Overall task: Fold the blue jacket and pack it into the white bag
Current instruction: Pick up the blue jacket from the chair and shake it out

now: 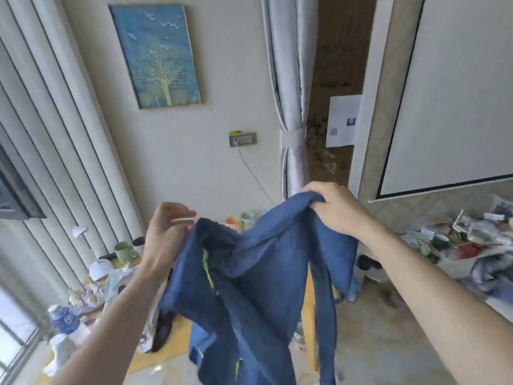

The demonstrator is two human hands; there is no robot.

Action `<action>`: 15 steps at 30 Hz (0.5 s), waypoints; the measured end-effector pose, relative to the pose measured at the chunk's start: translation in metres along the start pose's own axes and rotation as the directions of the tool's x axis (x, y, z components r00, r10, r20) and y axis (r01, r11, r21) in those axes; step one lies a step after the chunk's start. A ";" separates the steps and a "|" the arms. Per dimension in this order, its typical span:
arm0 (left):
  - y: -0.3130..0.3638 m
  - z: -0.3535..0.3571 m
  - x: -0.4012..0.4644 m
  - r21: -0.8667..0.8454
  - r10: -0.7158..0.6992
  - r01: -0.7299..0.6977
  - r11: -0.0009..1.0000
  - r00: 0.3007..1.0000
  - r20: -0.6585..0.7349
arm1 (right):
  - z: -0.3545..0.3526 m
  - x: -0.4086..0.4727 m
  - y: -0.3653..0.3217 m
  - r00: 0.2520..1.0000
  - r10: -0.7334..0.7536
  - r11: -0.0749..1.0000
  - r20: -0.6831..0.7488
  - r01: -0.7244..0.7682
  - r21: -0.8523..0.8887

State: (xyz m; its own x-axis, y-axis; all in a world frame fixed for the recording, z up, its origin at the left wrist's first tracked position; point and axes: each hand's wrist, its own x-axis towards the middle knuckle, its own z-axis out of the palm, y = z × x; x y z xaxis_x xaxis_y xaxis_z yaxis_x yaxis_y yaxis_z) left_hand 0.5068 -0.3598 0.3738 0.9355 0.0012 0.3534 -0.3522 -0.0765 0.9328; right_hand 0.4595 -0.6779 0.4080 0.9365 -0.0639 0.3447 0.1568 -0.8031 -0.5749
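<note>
The blue jacket (249, 287) hangs unfolded in the air in front of me, with neon yellow zip trim showing on its front. My right hand (333, 207) is shut on the jacket's top edge at the upper right. My left hand (166, 229) pinches the jacket's upper left edge, with the fingers partly spread. The lower part of the jacket drops out of the bottom of the view. A white bag with printed patterns (150, 315) lies on the wooden table behind my left forearm, mostly hidden.
A wooden table (166, 351) below holds mugs (123, 250), a white cap (100, 269), a lamp and crumpled bags. A cluttered white table (455, 262) stands at right. Curtains (291, 107) and a framed picture (158, 54) are on the wall ahead.
</note>
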 end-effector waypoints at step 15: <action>-0.037 0.053 0.130 0.495 0.024 -0.171 0.852 0.957 0.290 | -0.008 0.159 -0.052 0.996 -0.075 0.976 0.047 0.083 -0.200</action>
State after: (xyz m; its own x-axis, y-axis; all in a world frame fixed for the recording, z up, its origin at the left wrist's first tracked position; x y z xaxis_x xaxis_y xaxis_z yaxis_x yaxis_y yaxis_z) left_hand 0.6433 -0.4100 0.3812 0.8948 -0.2894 0.3399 -0.4462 -0.5590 0.6989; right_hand 0.5982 -0.6515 0.4986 0.9359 0.0242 0.3515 0.1679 -0.9077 -0.3846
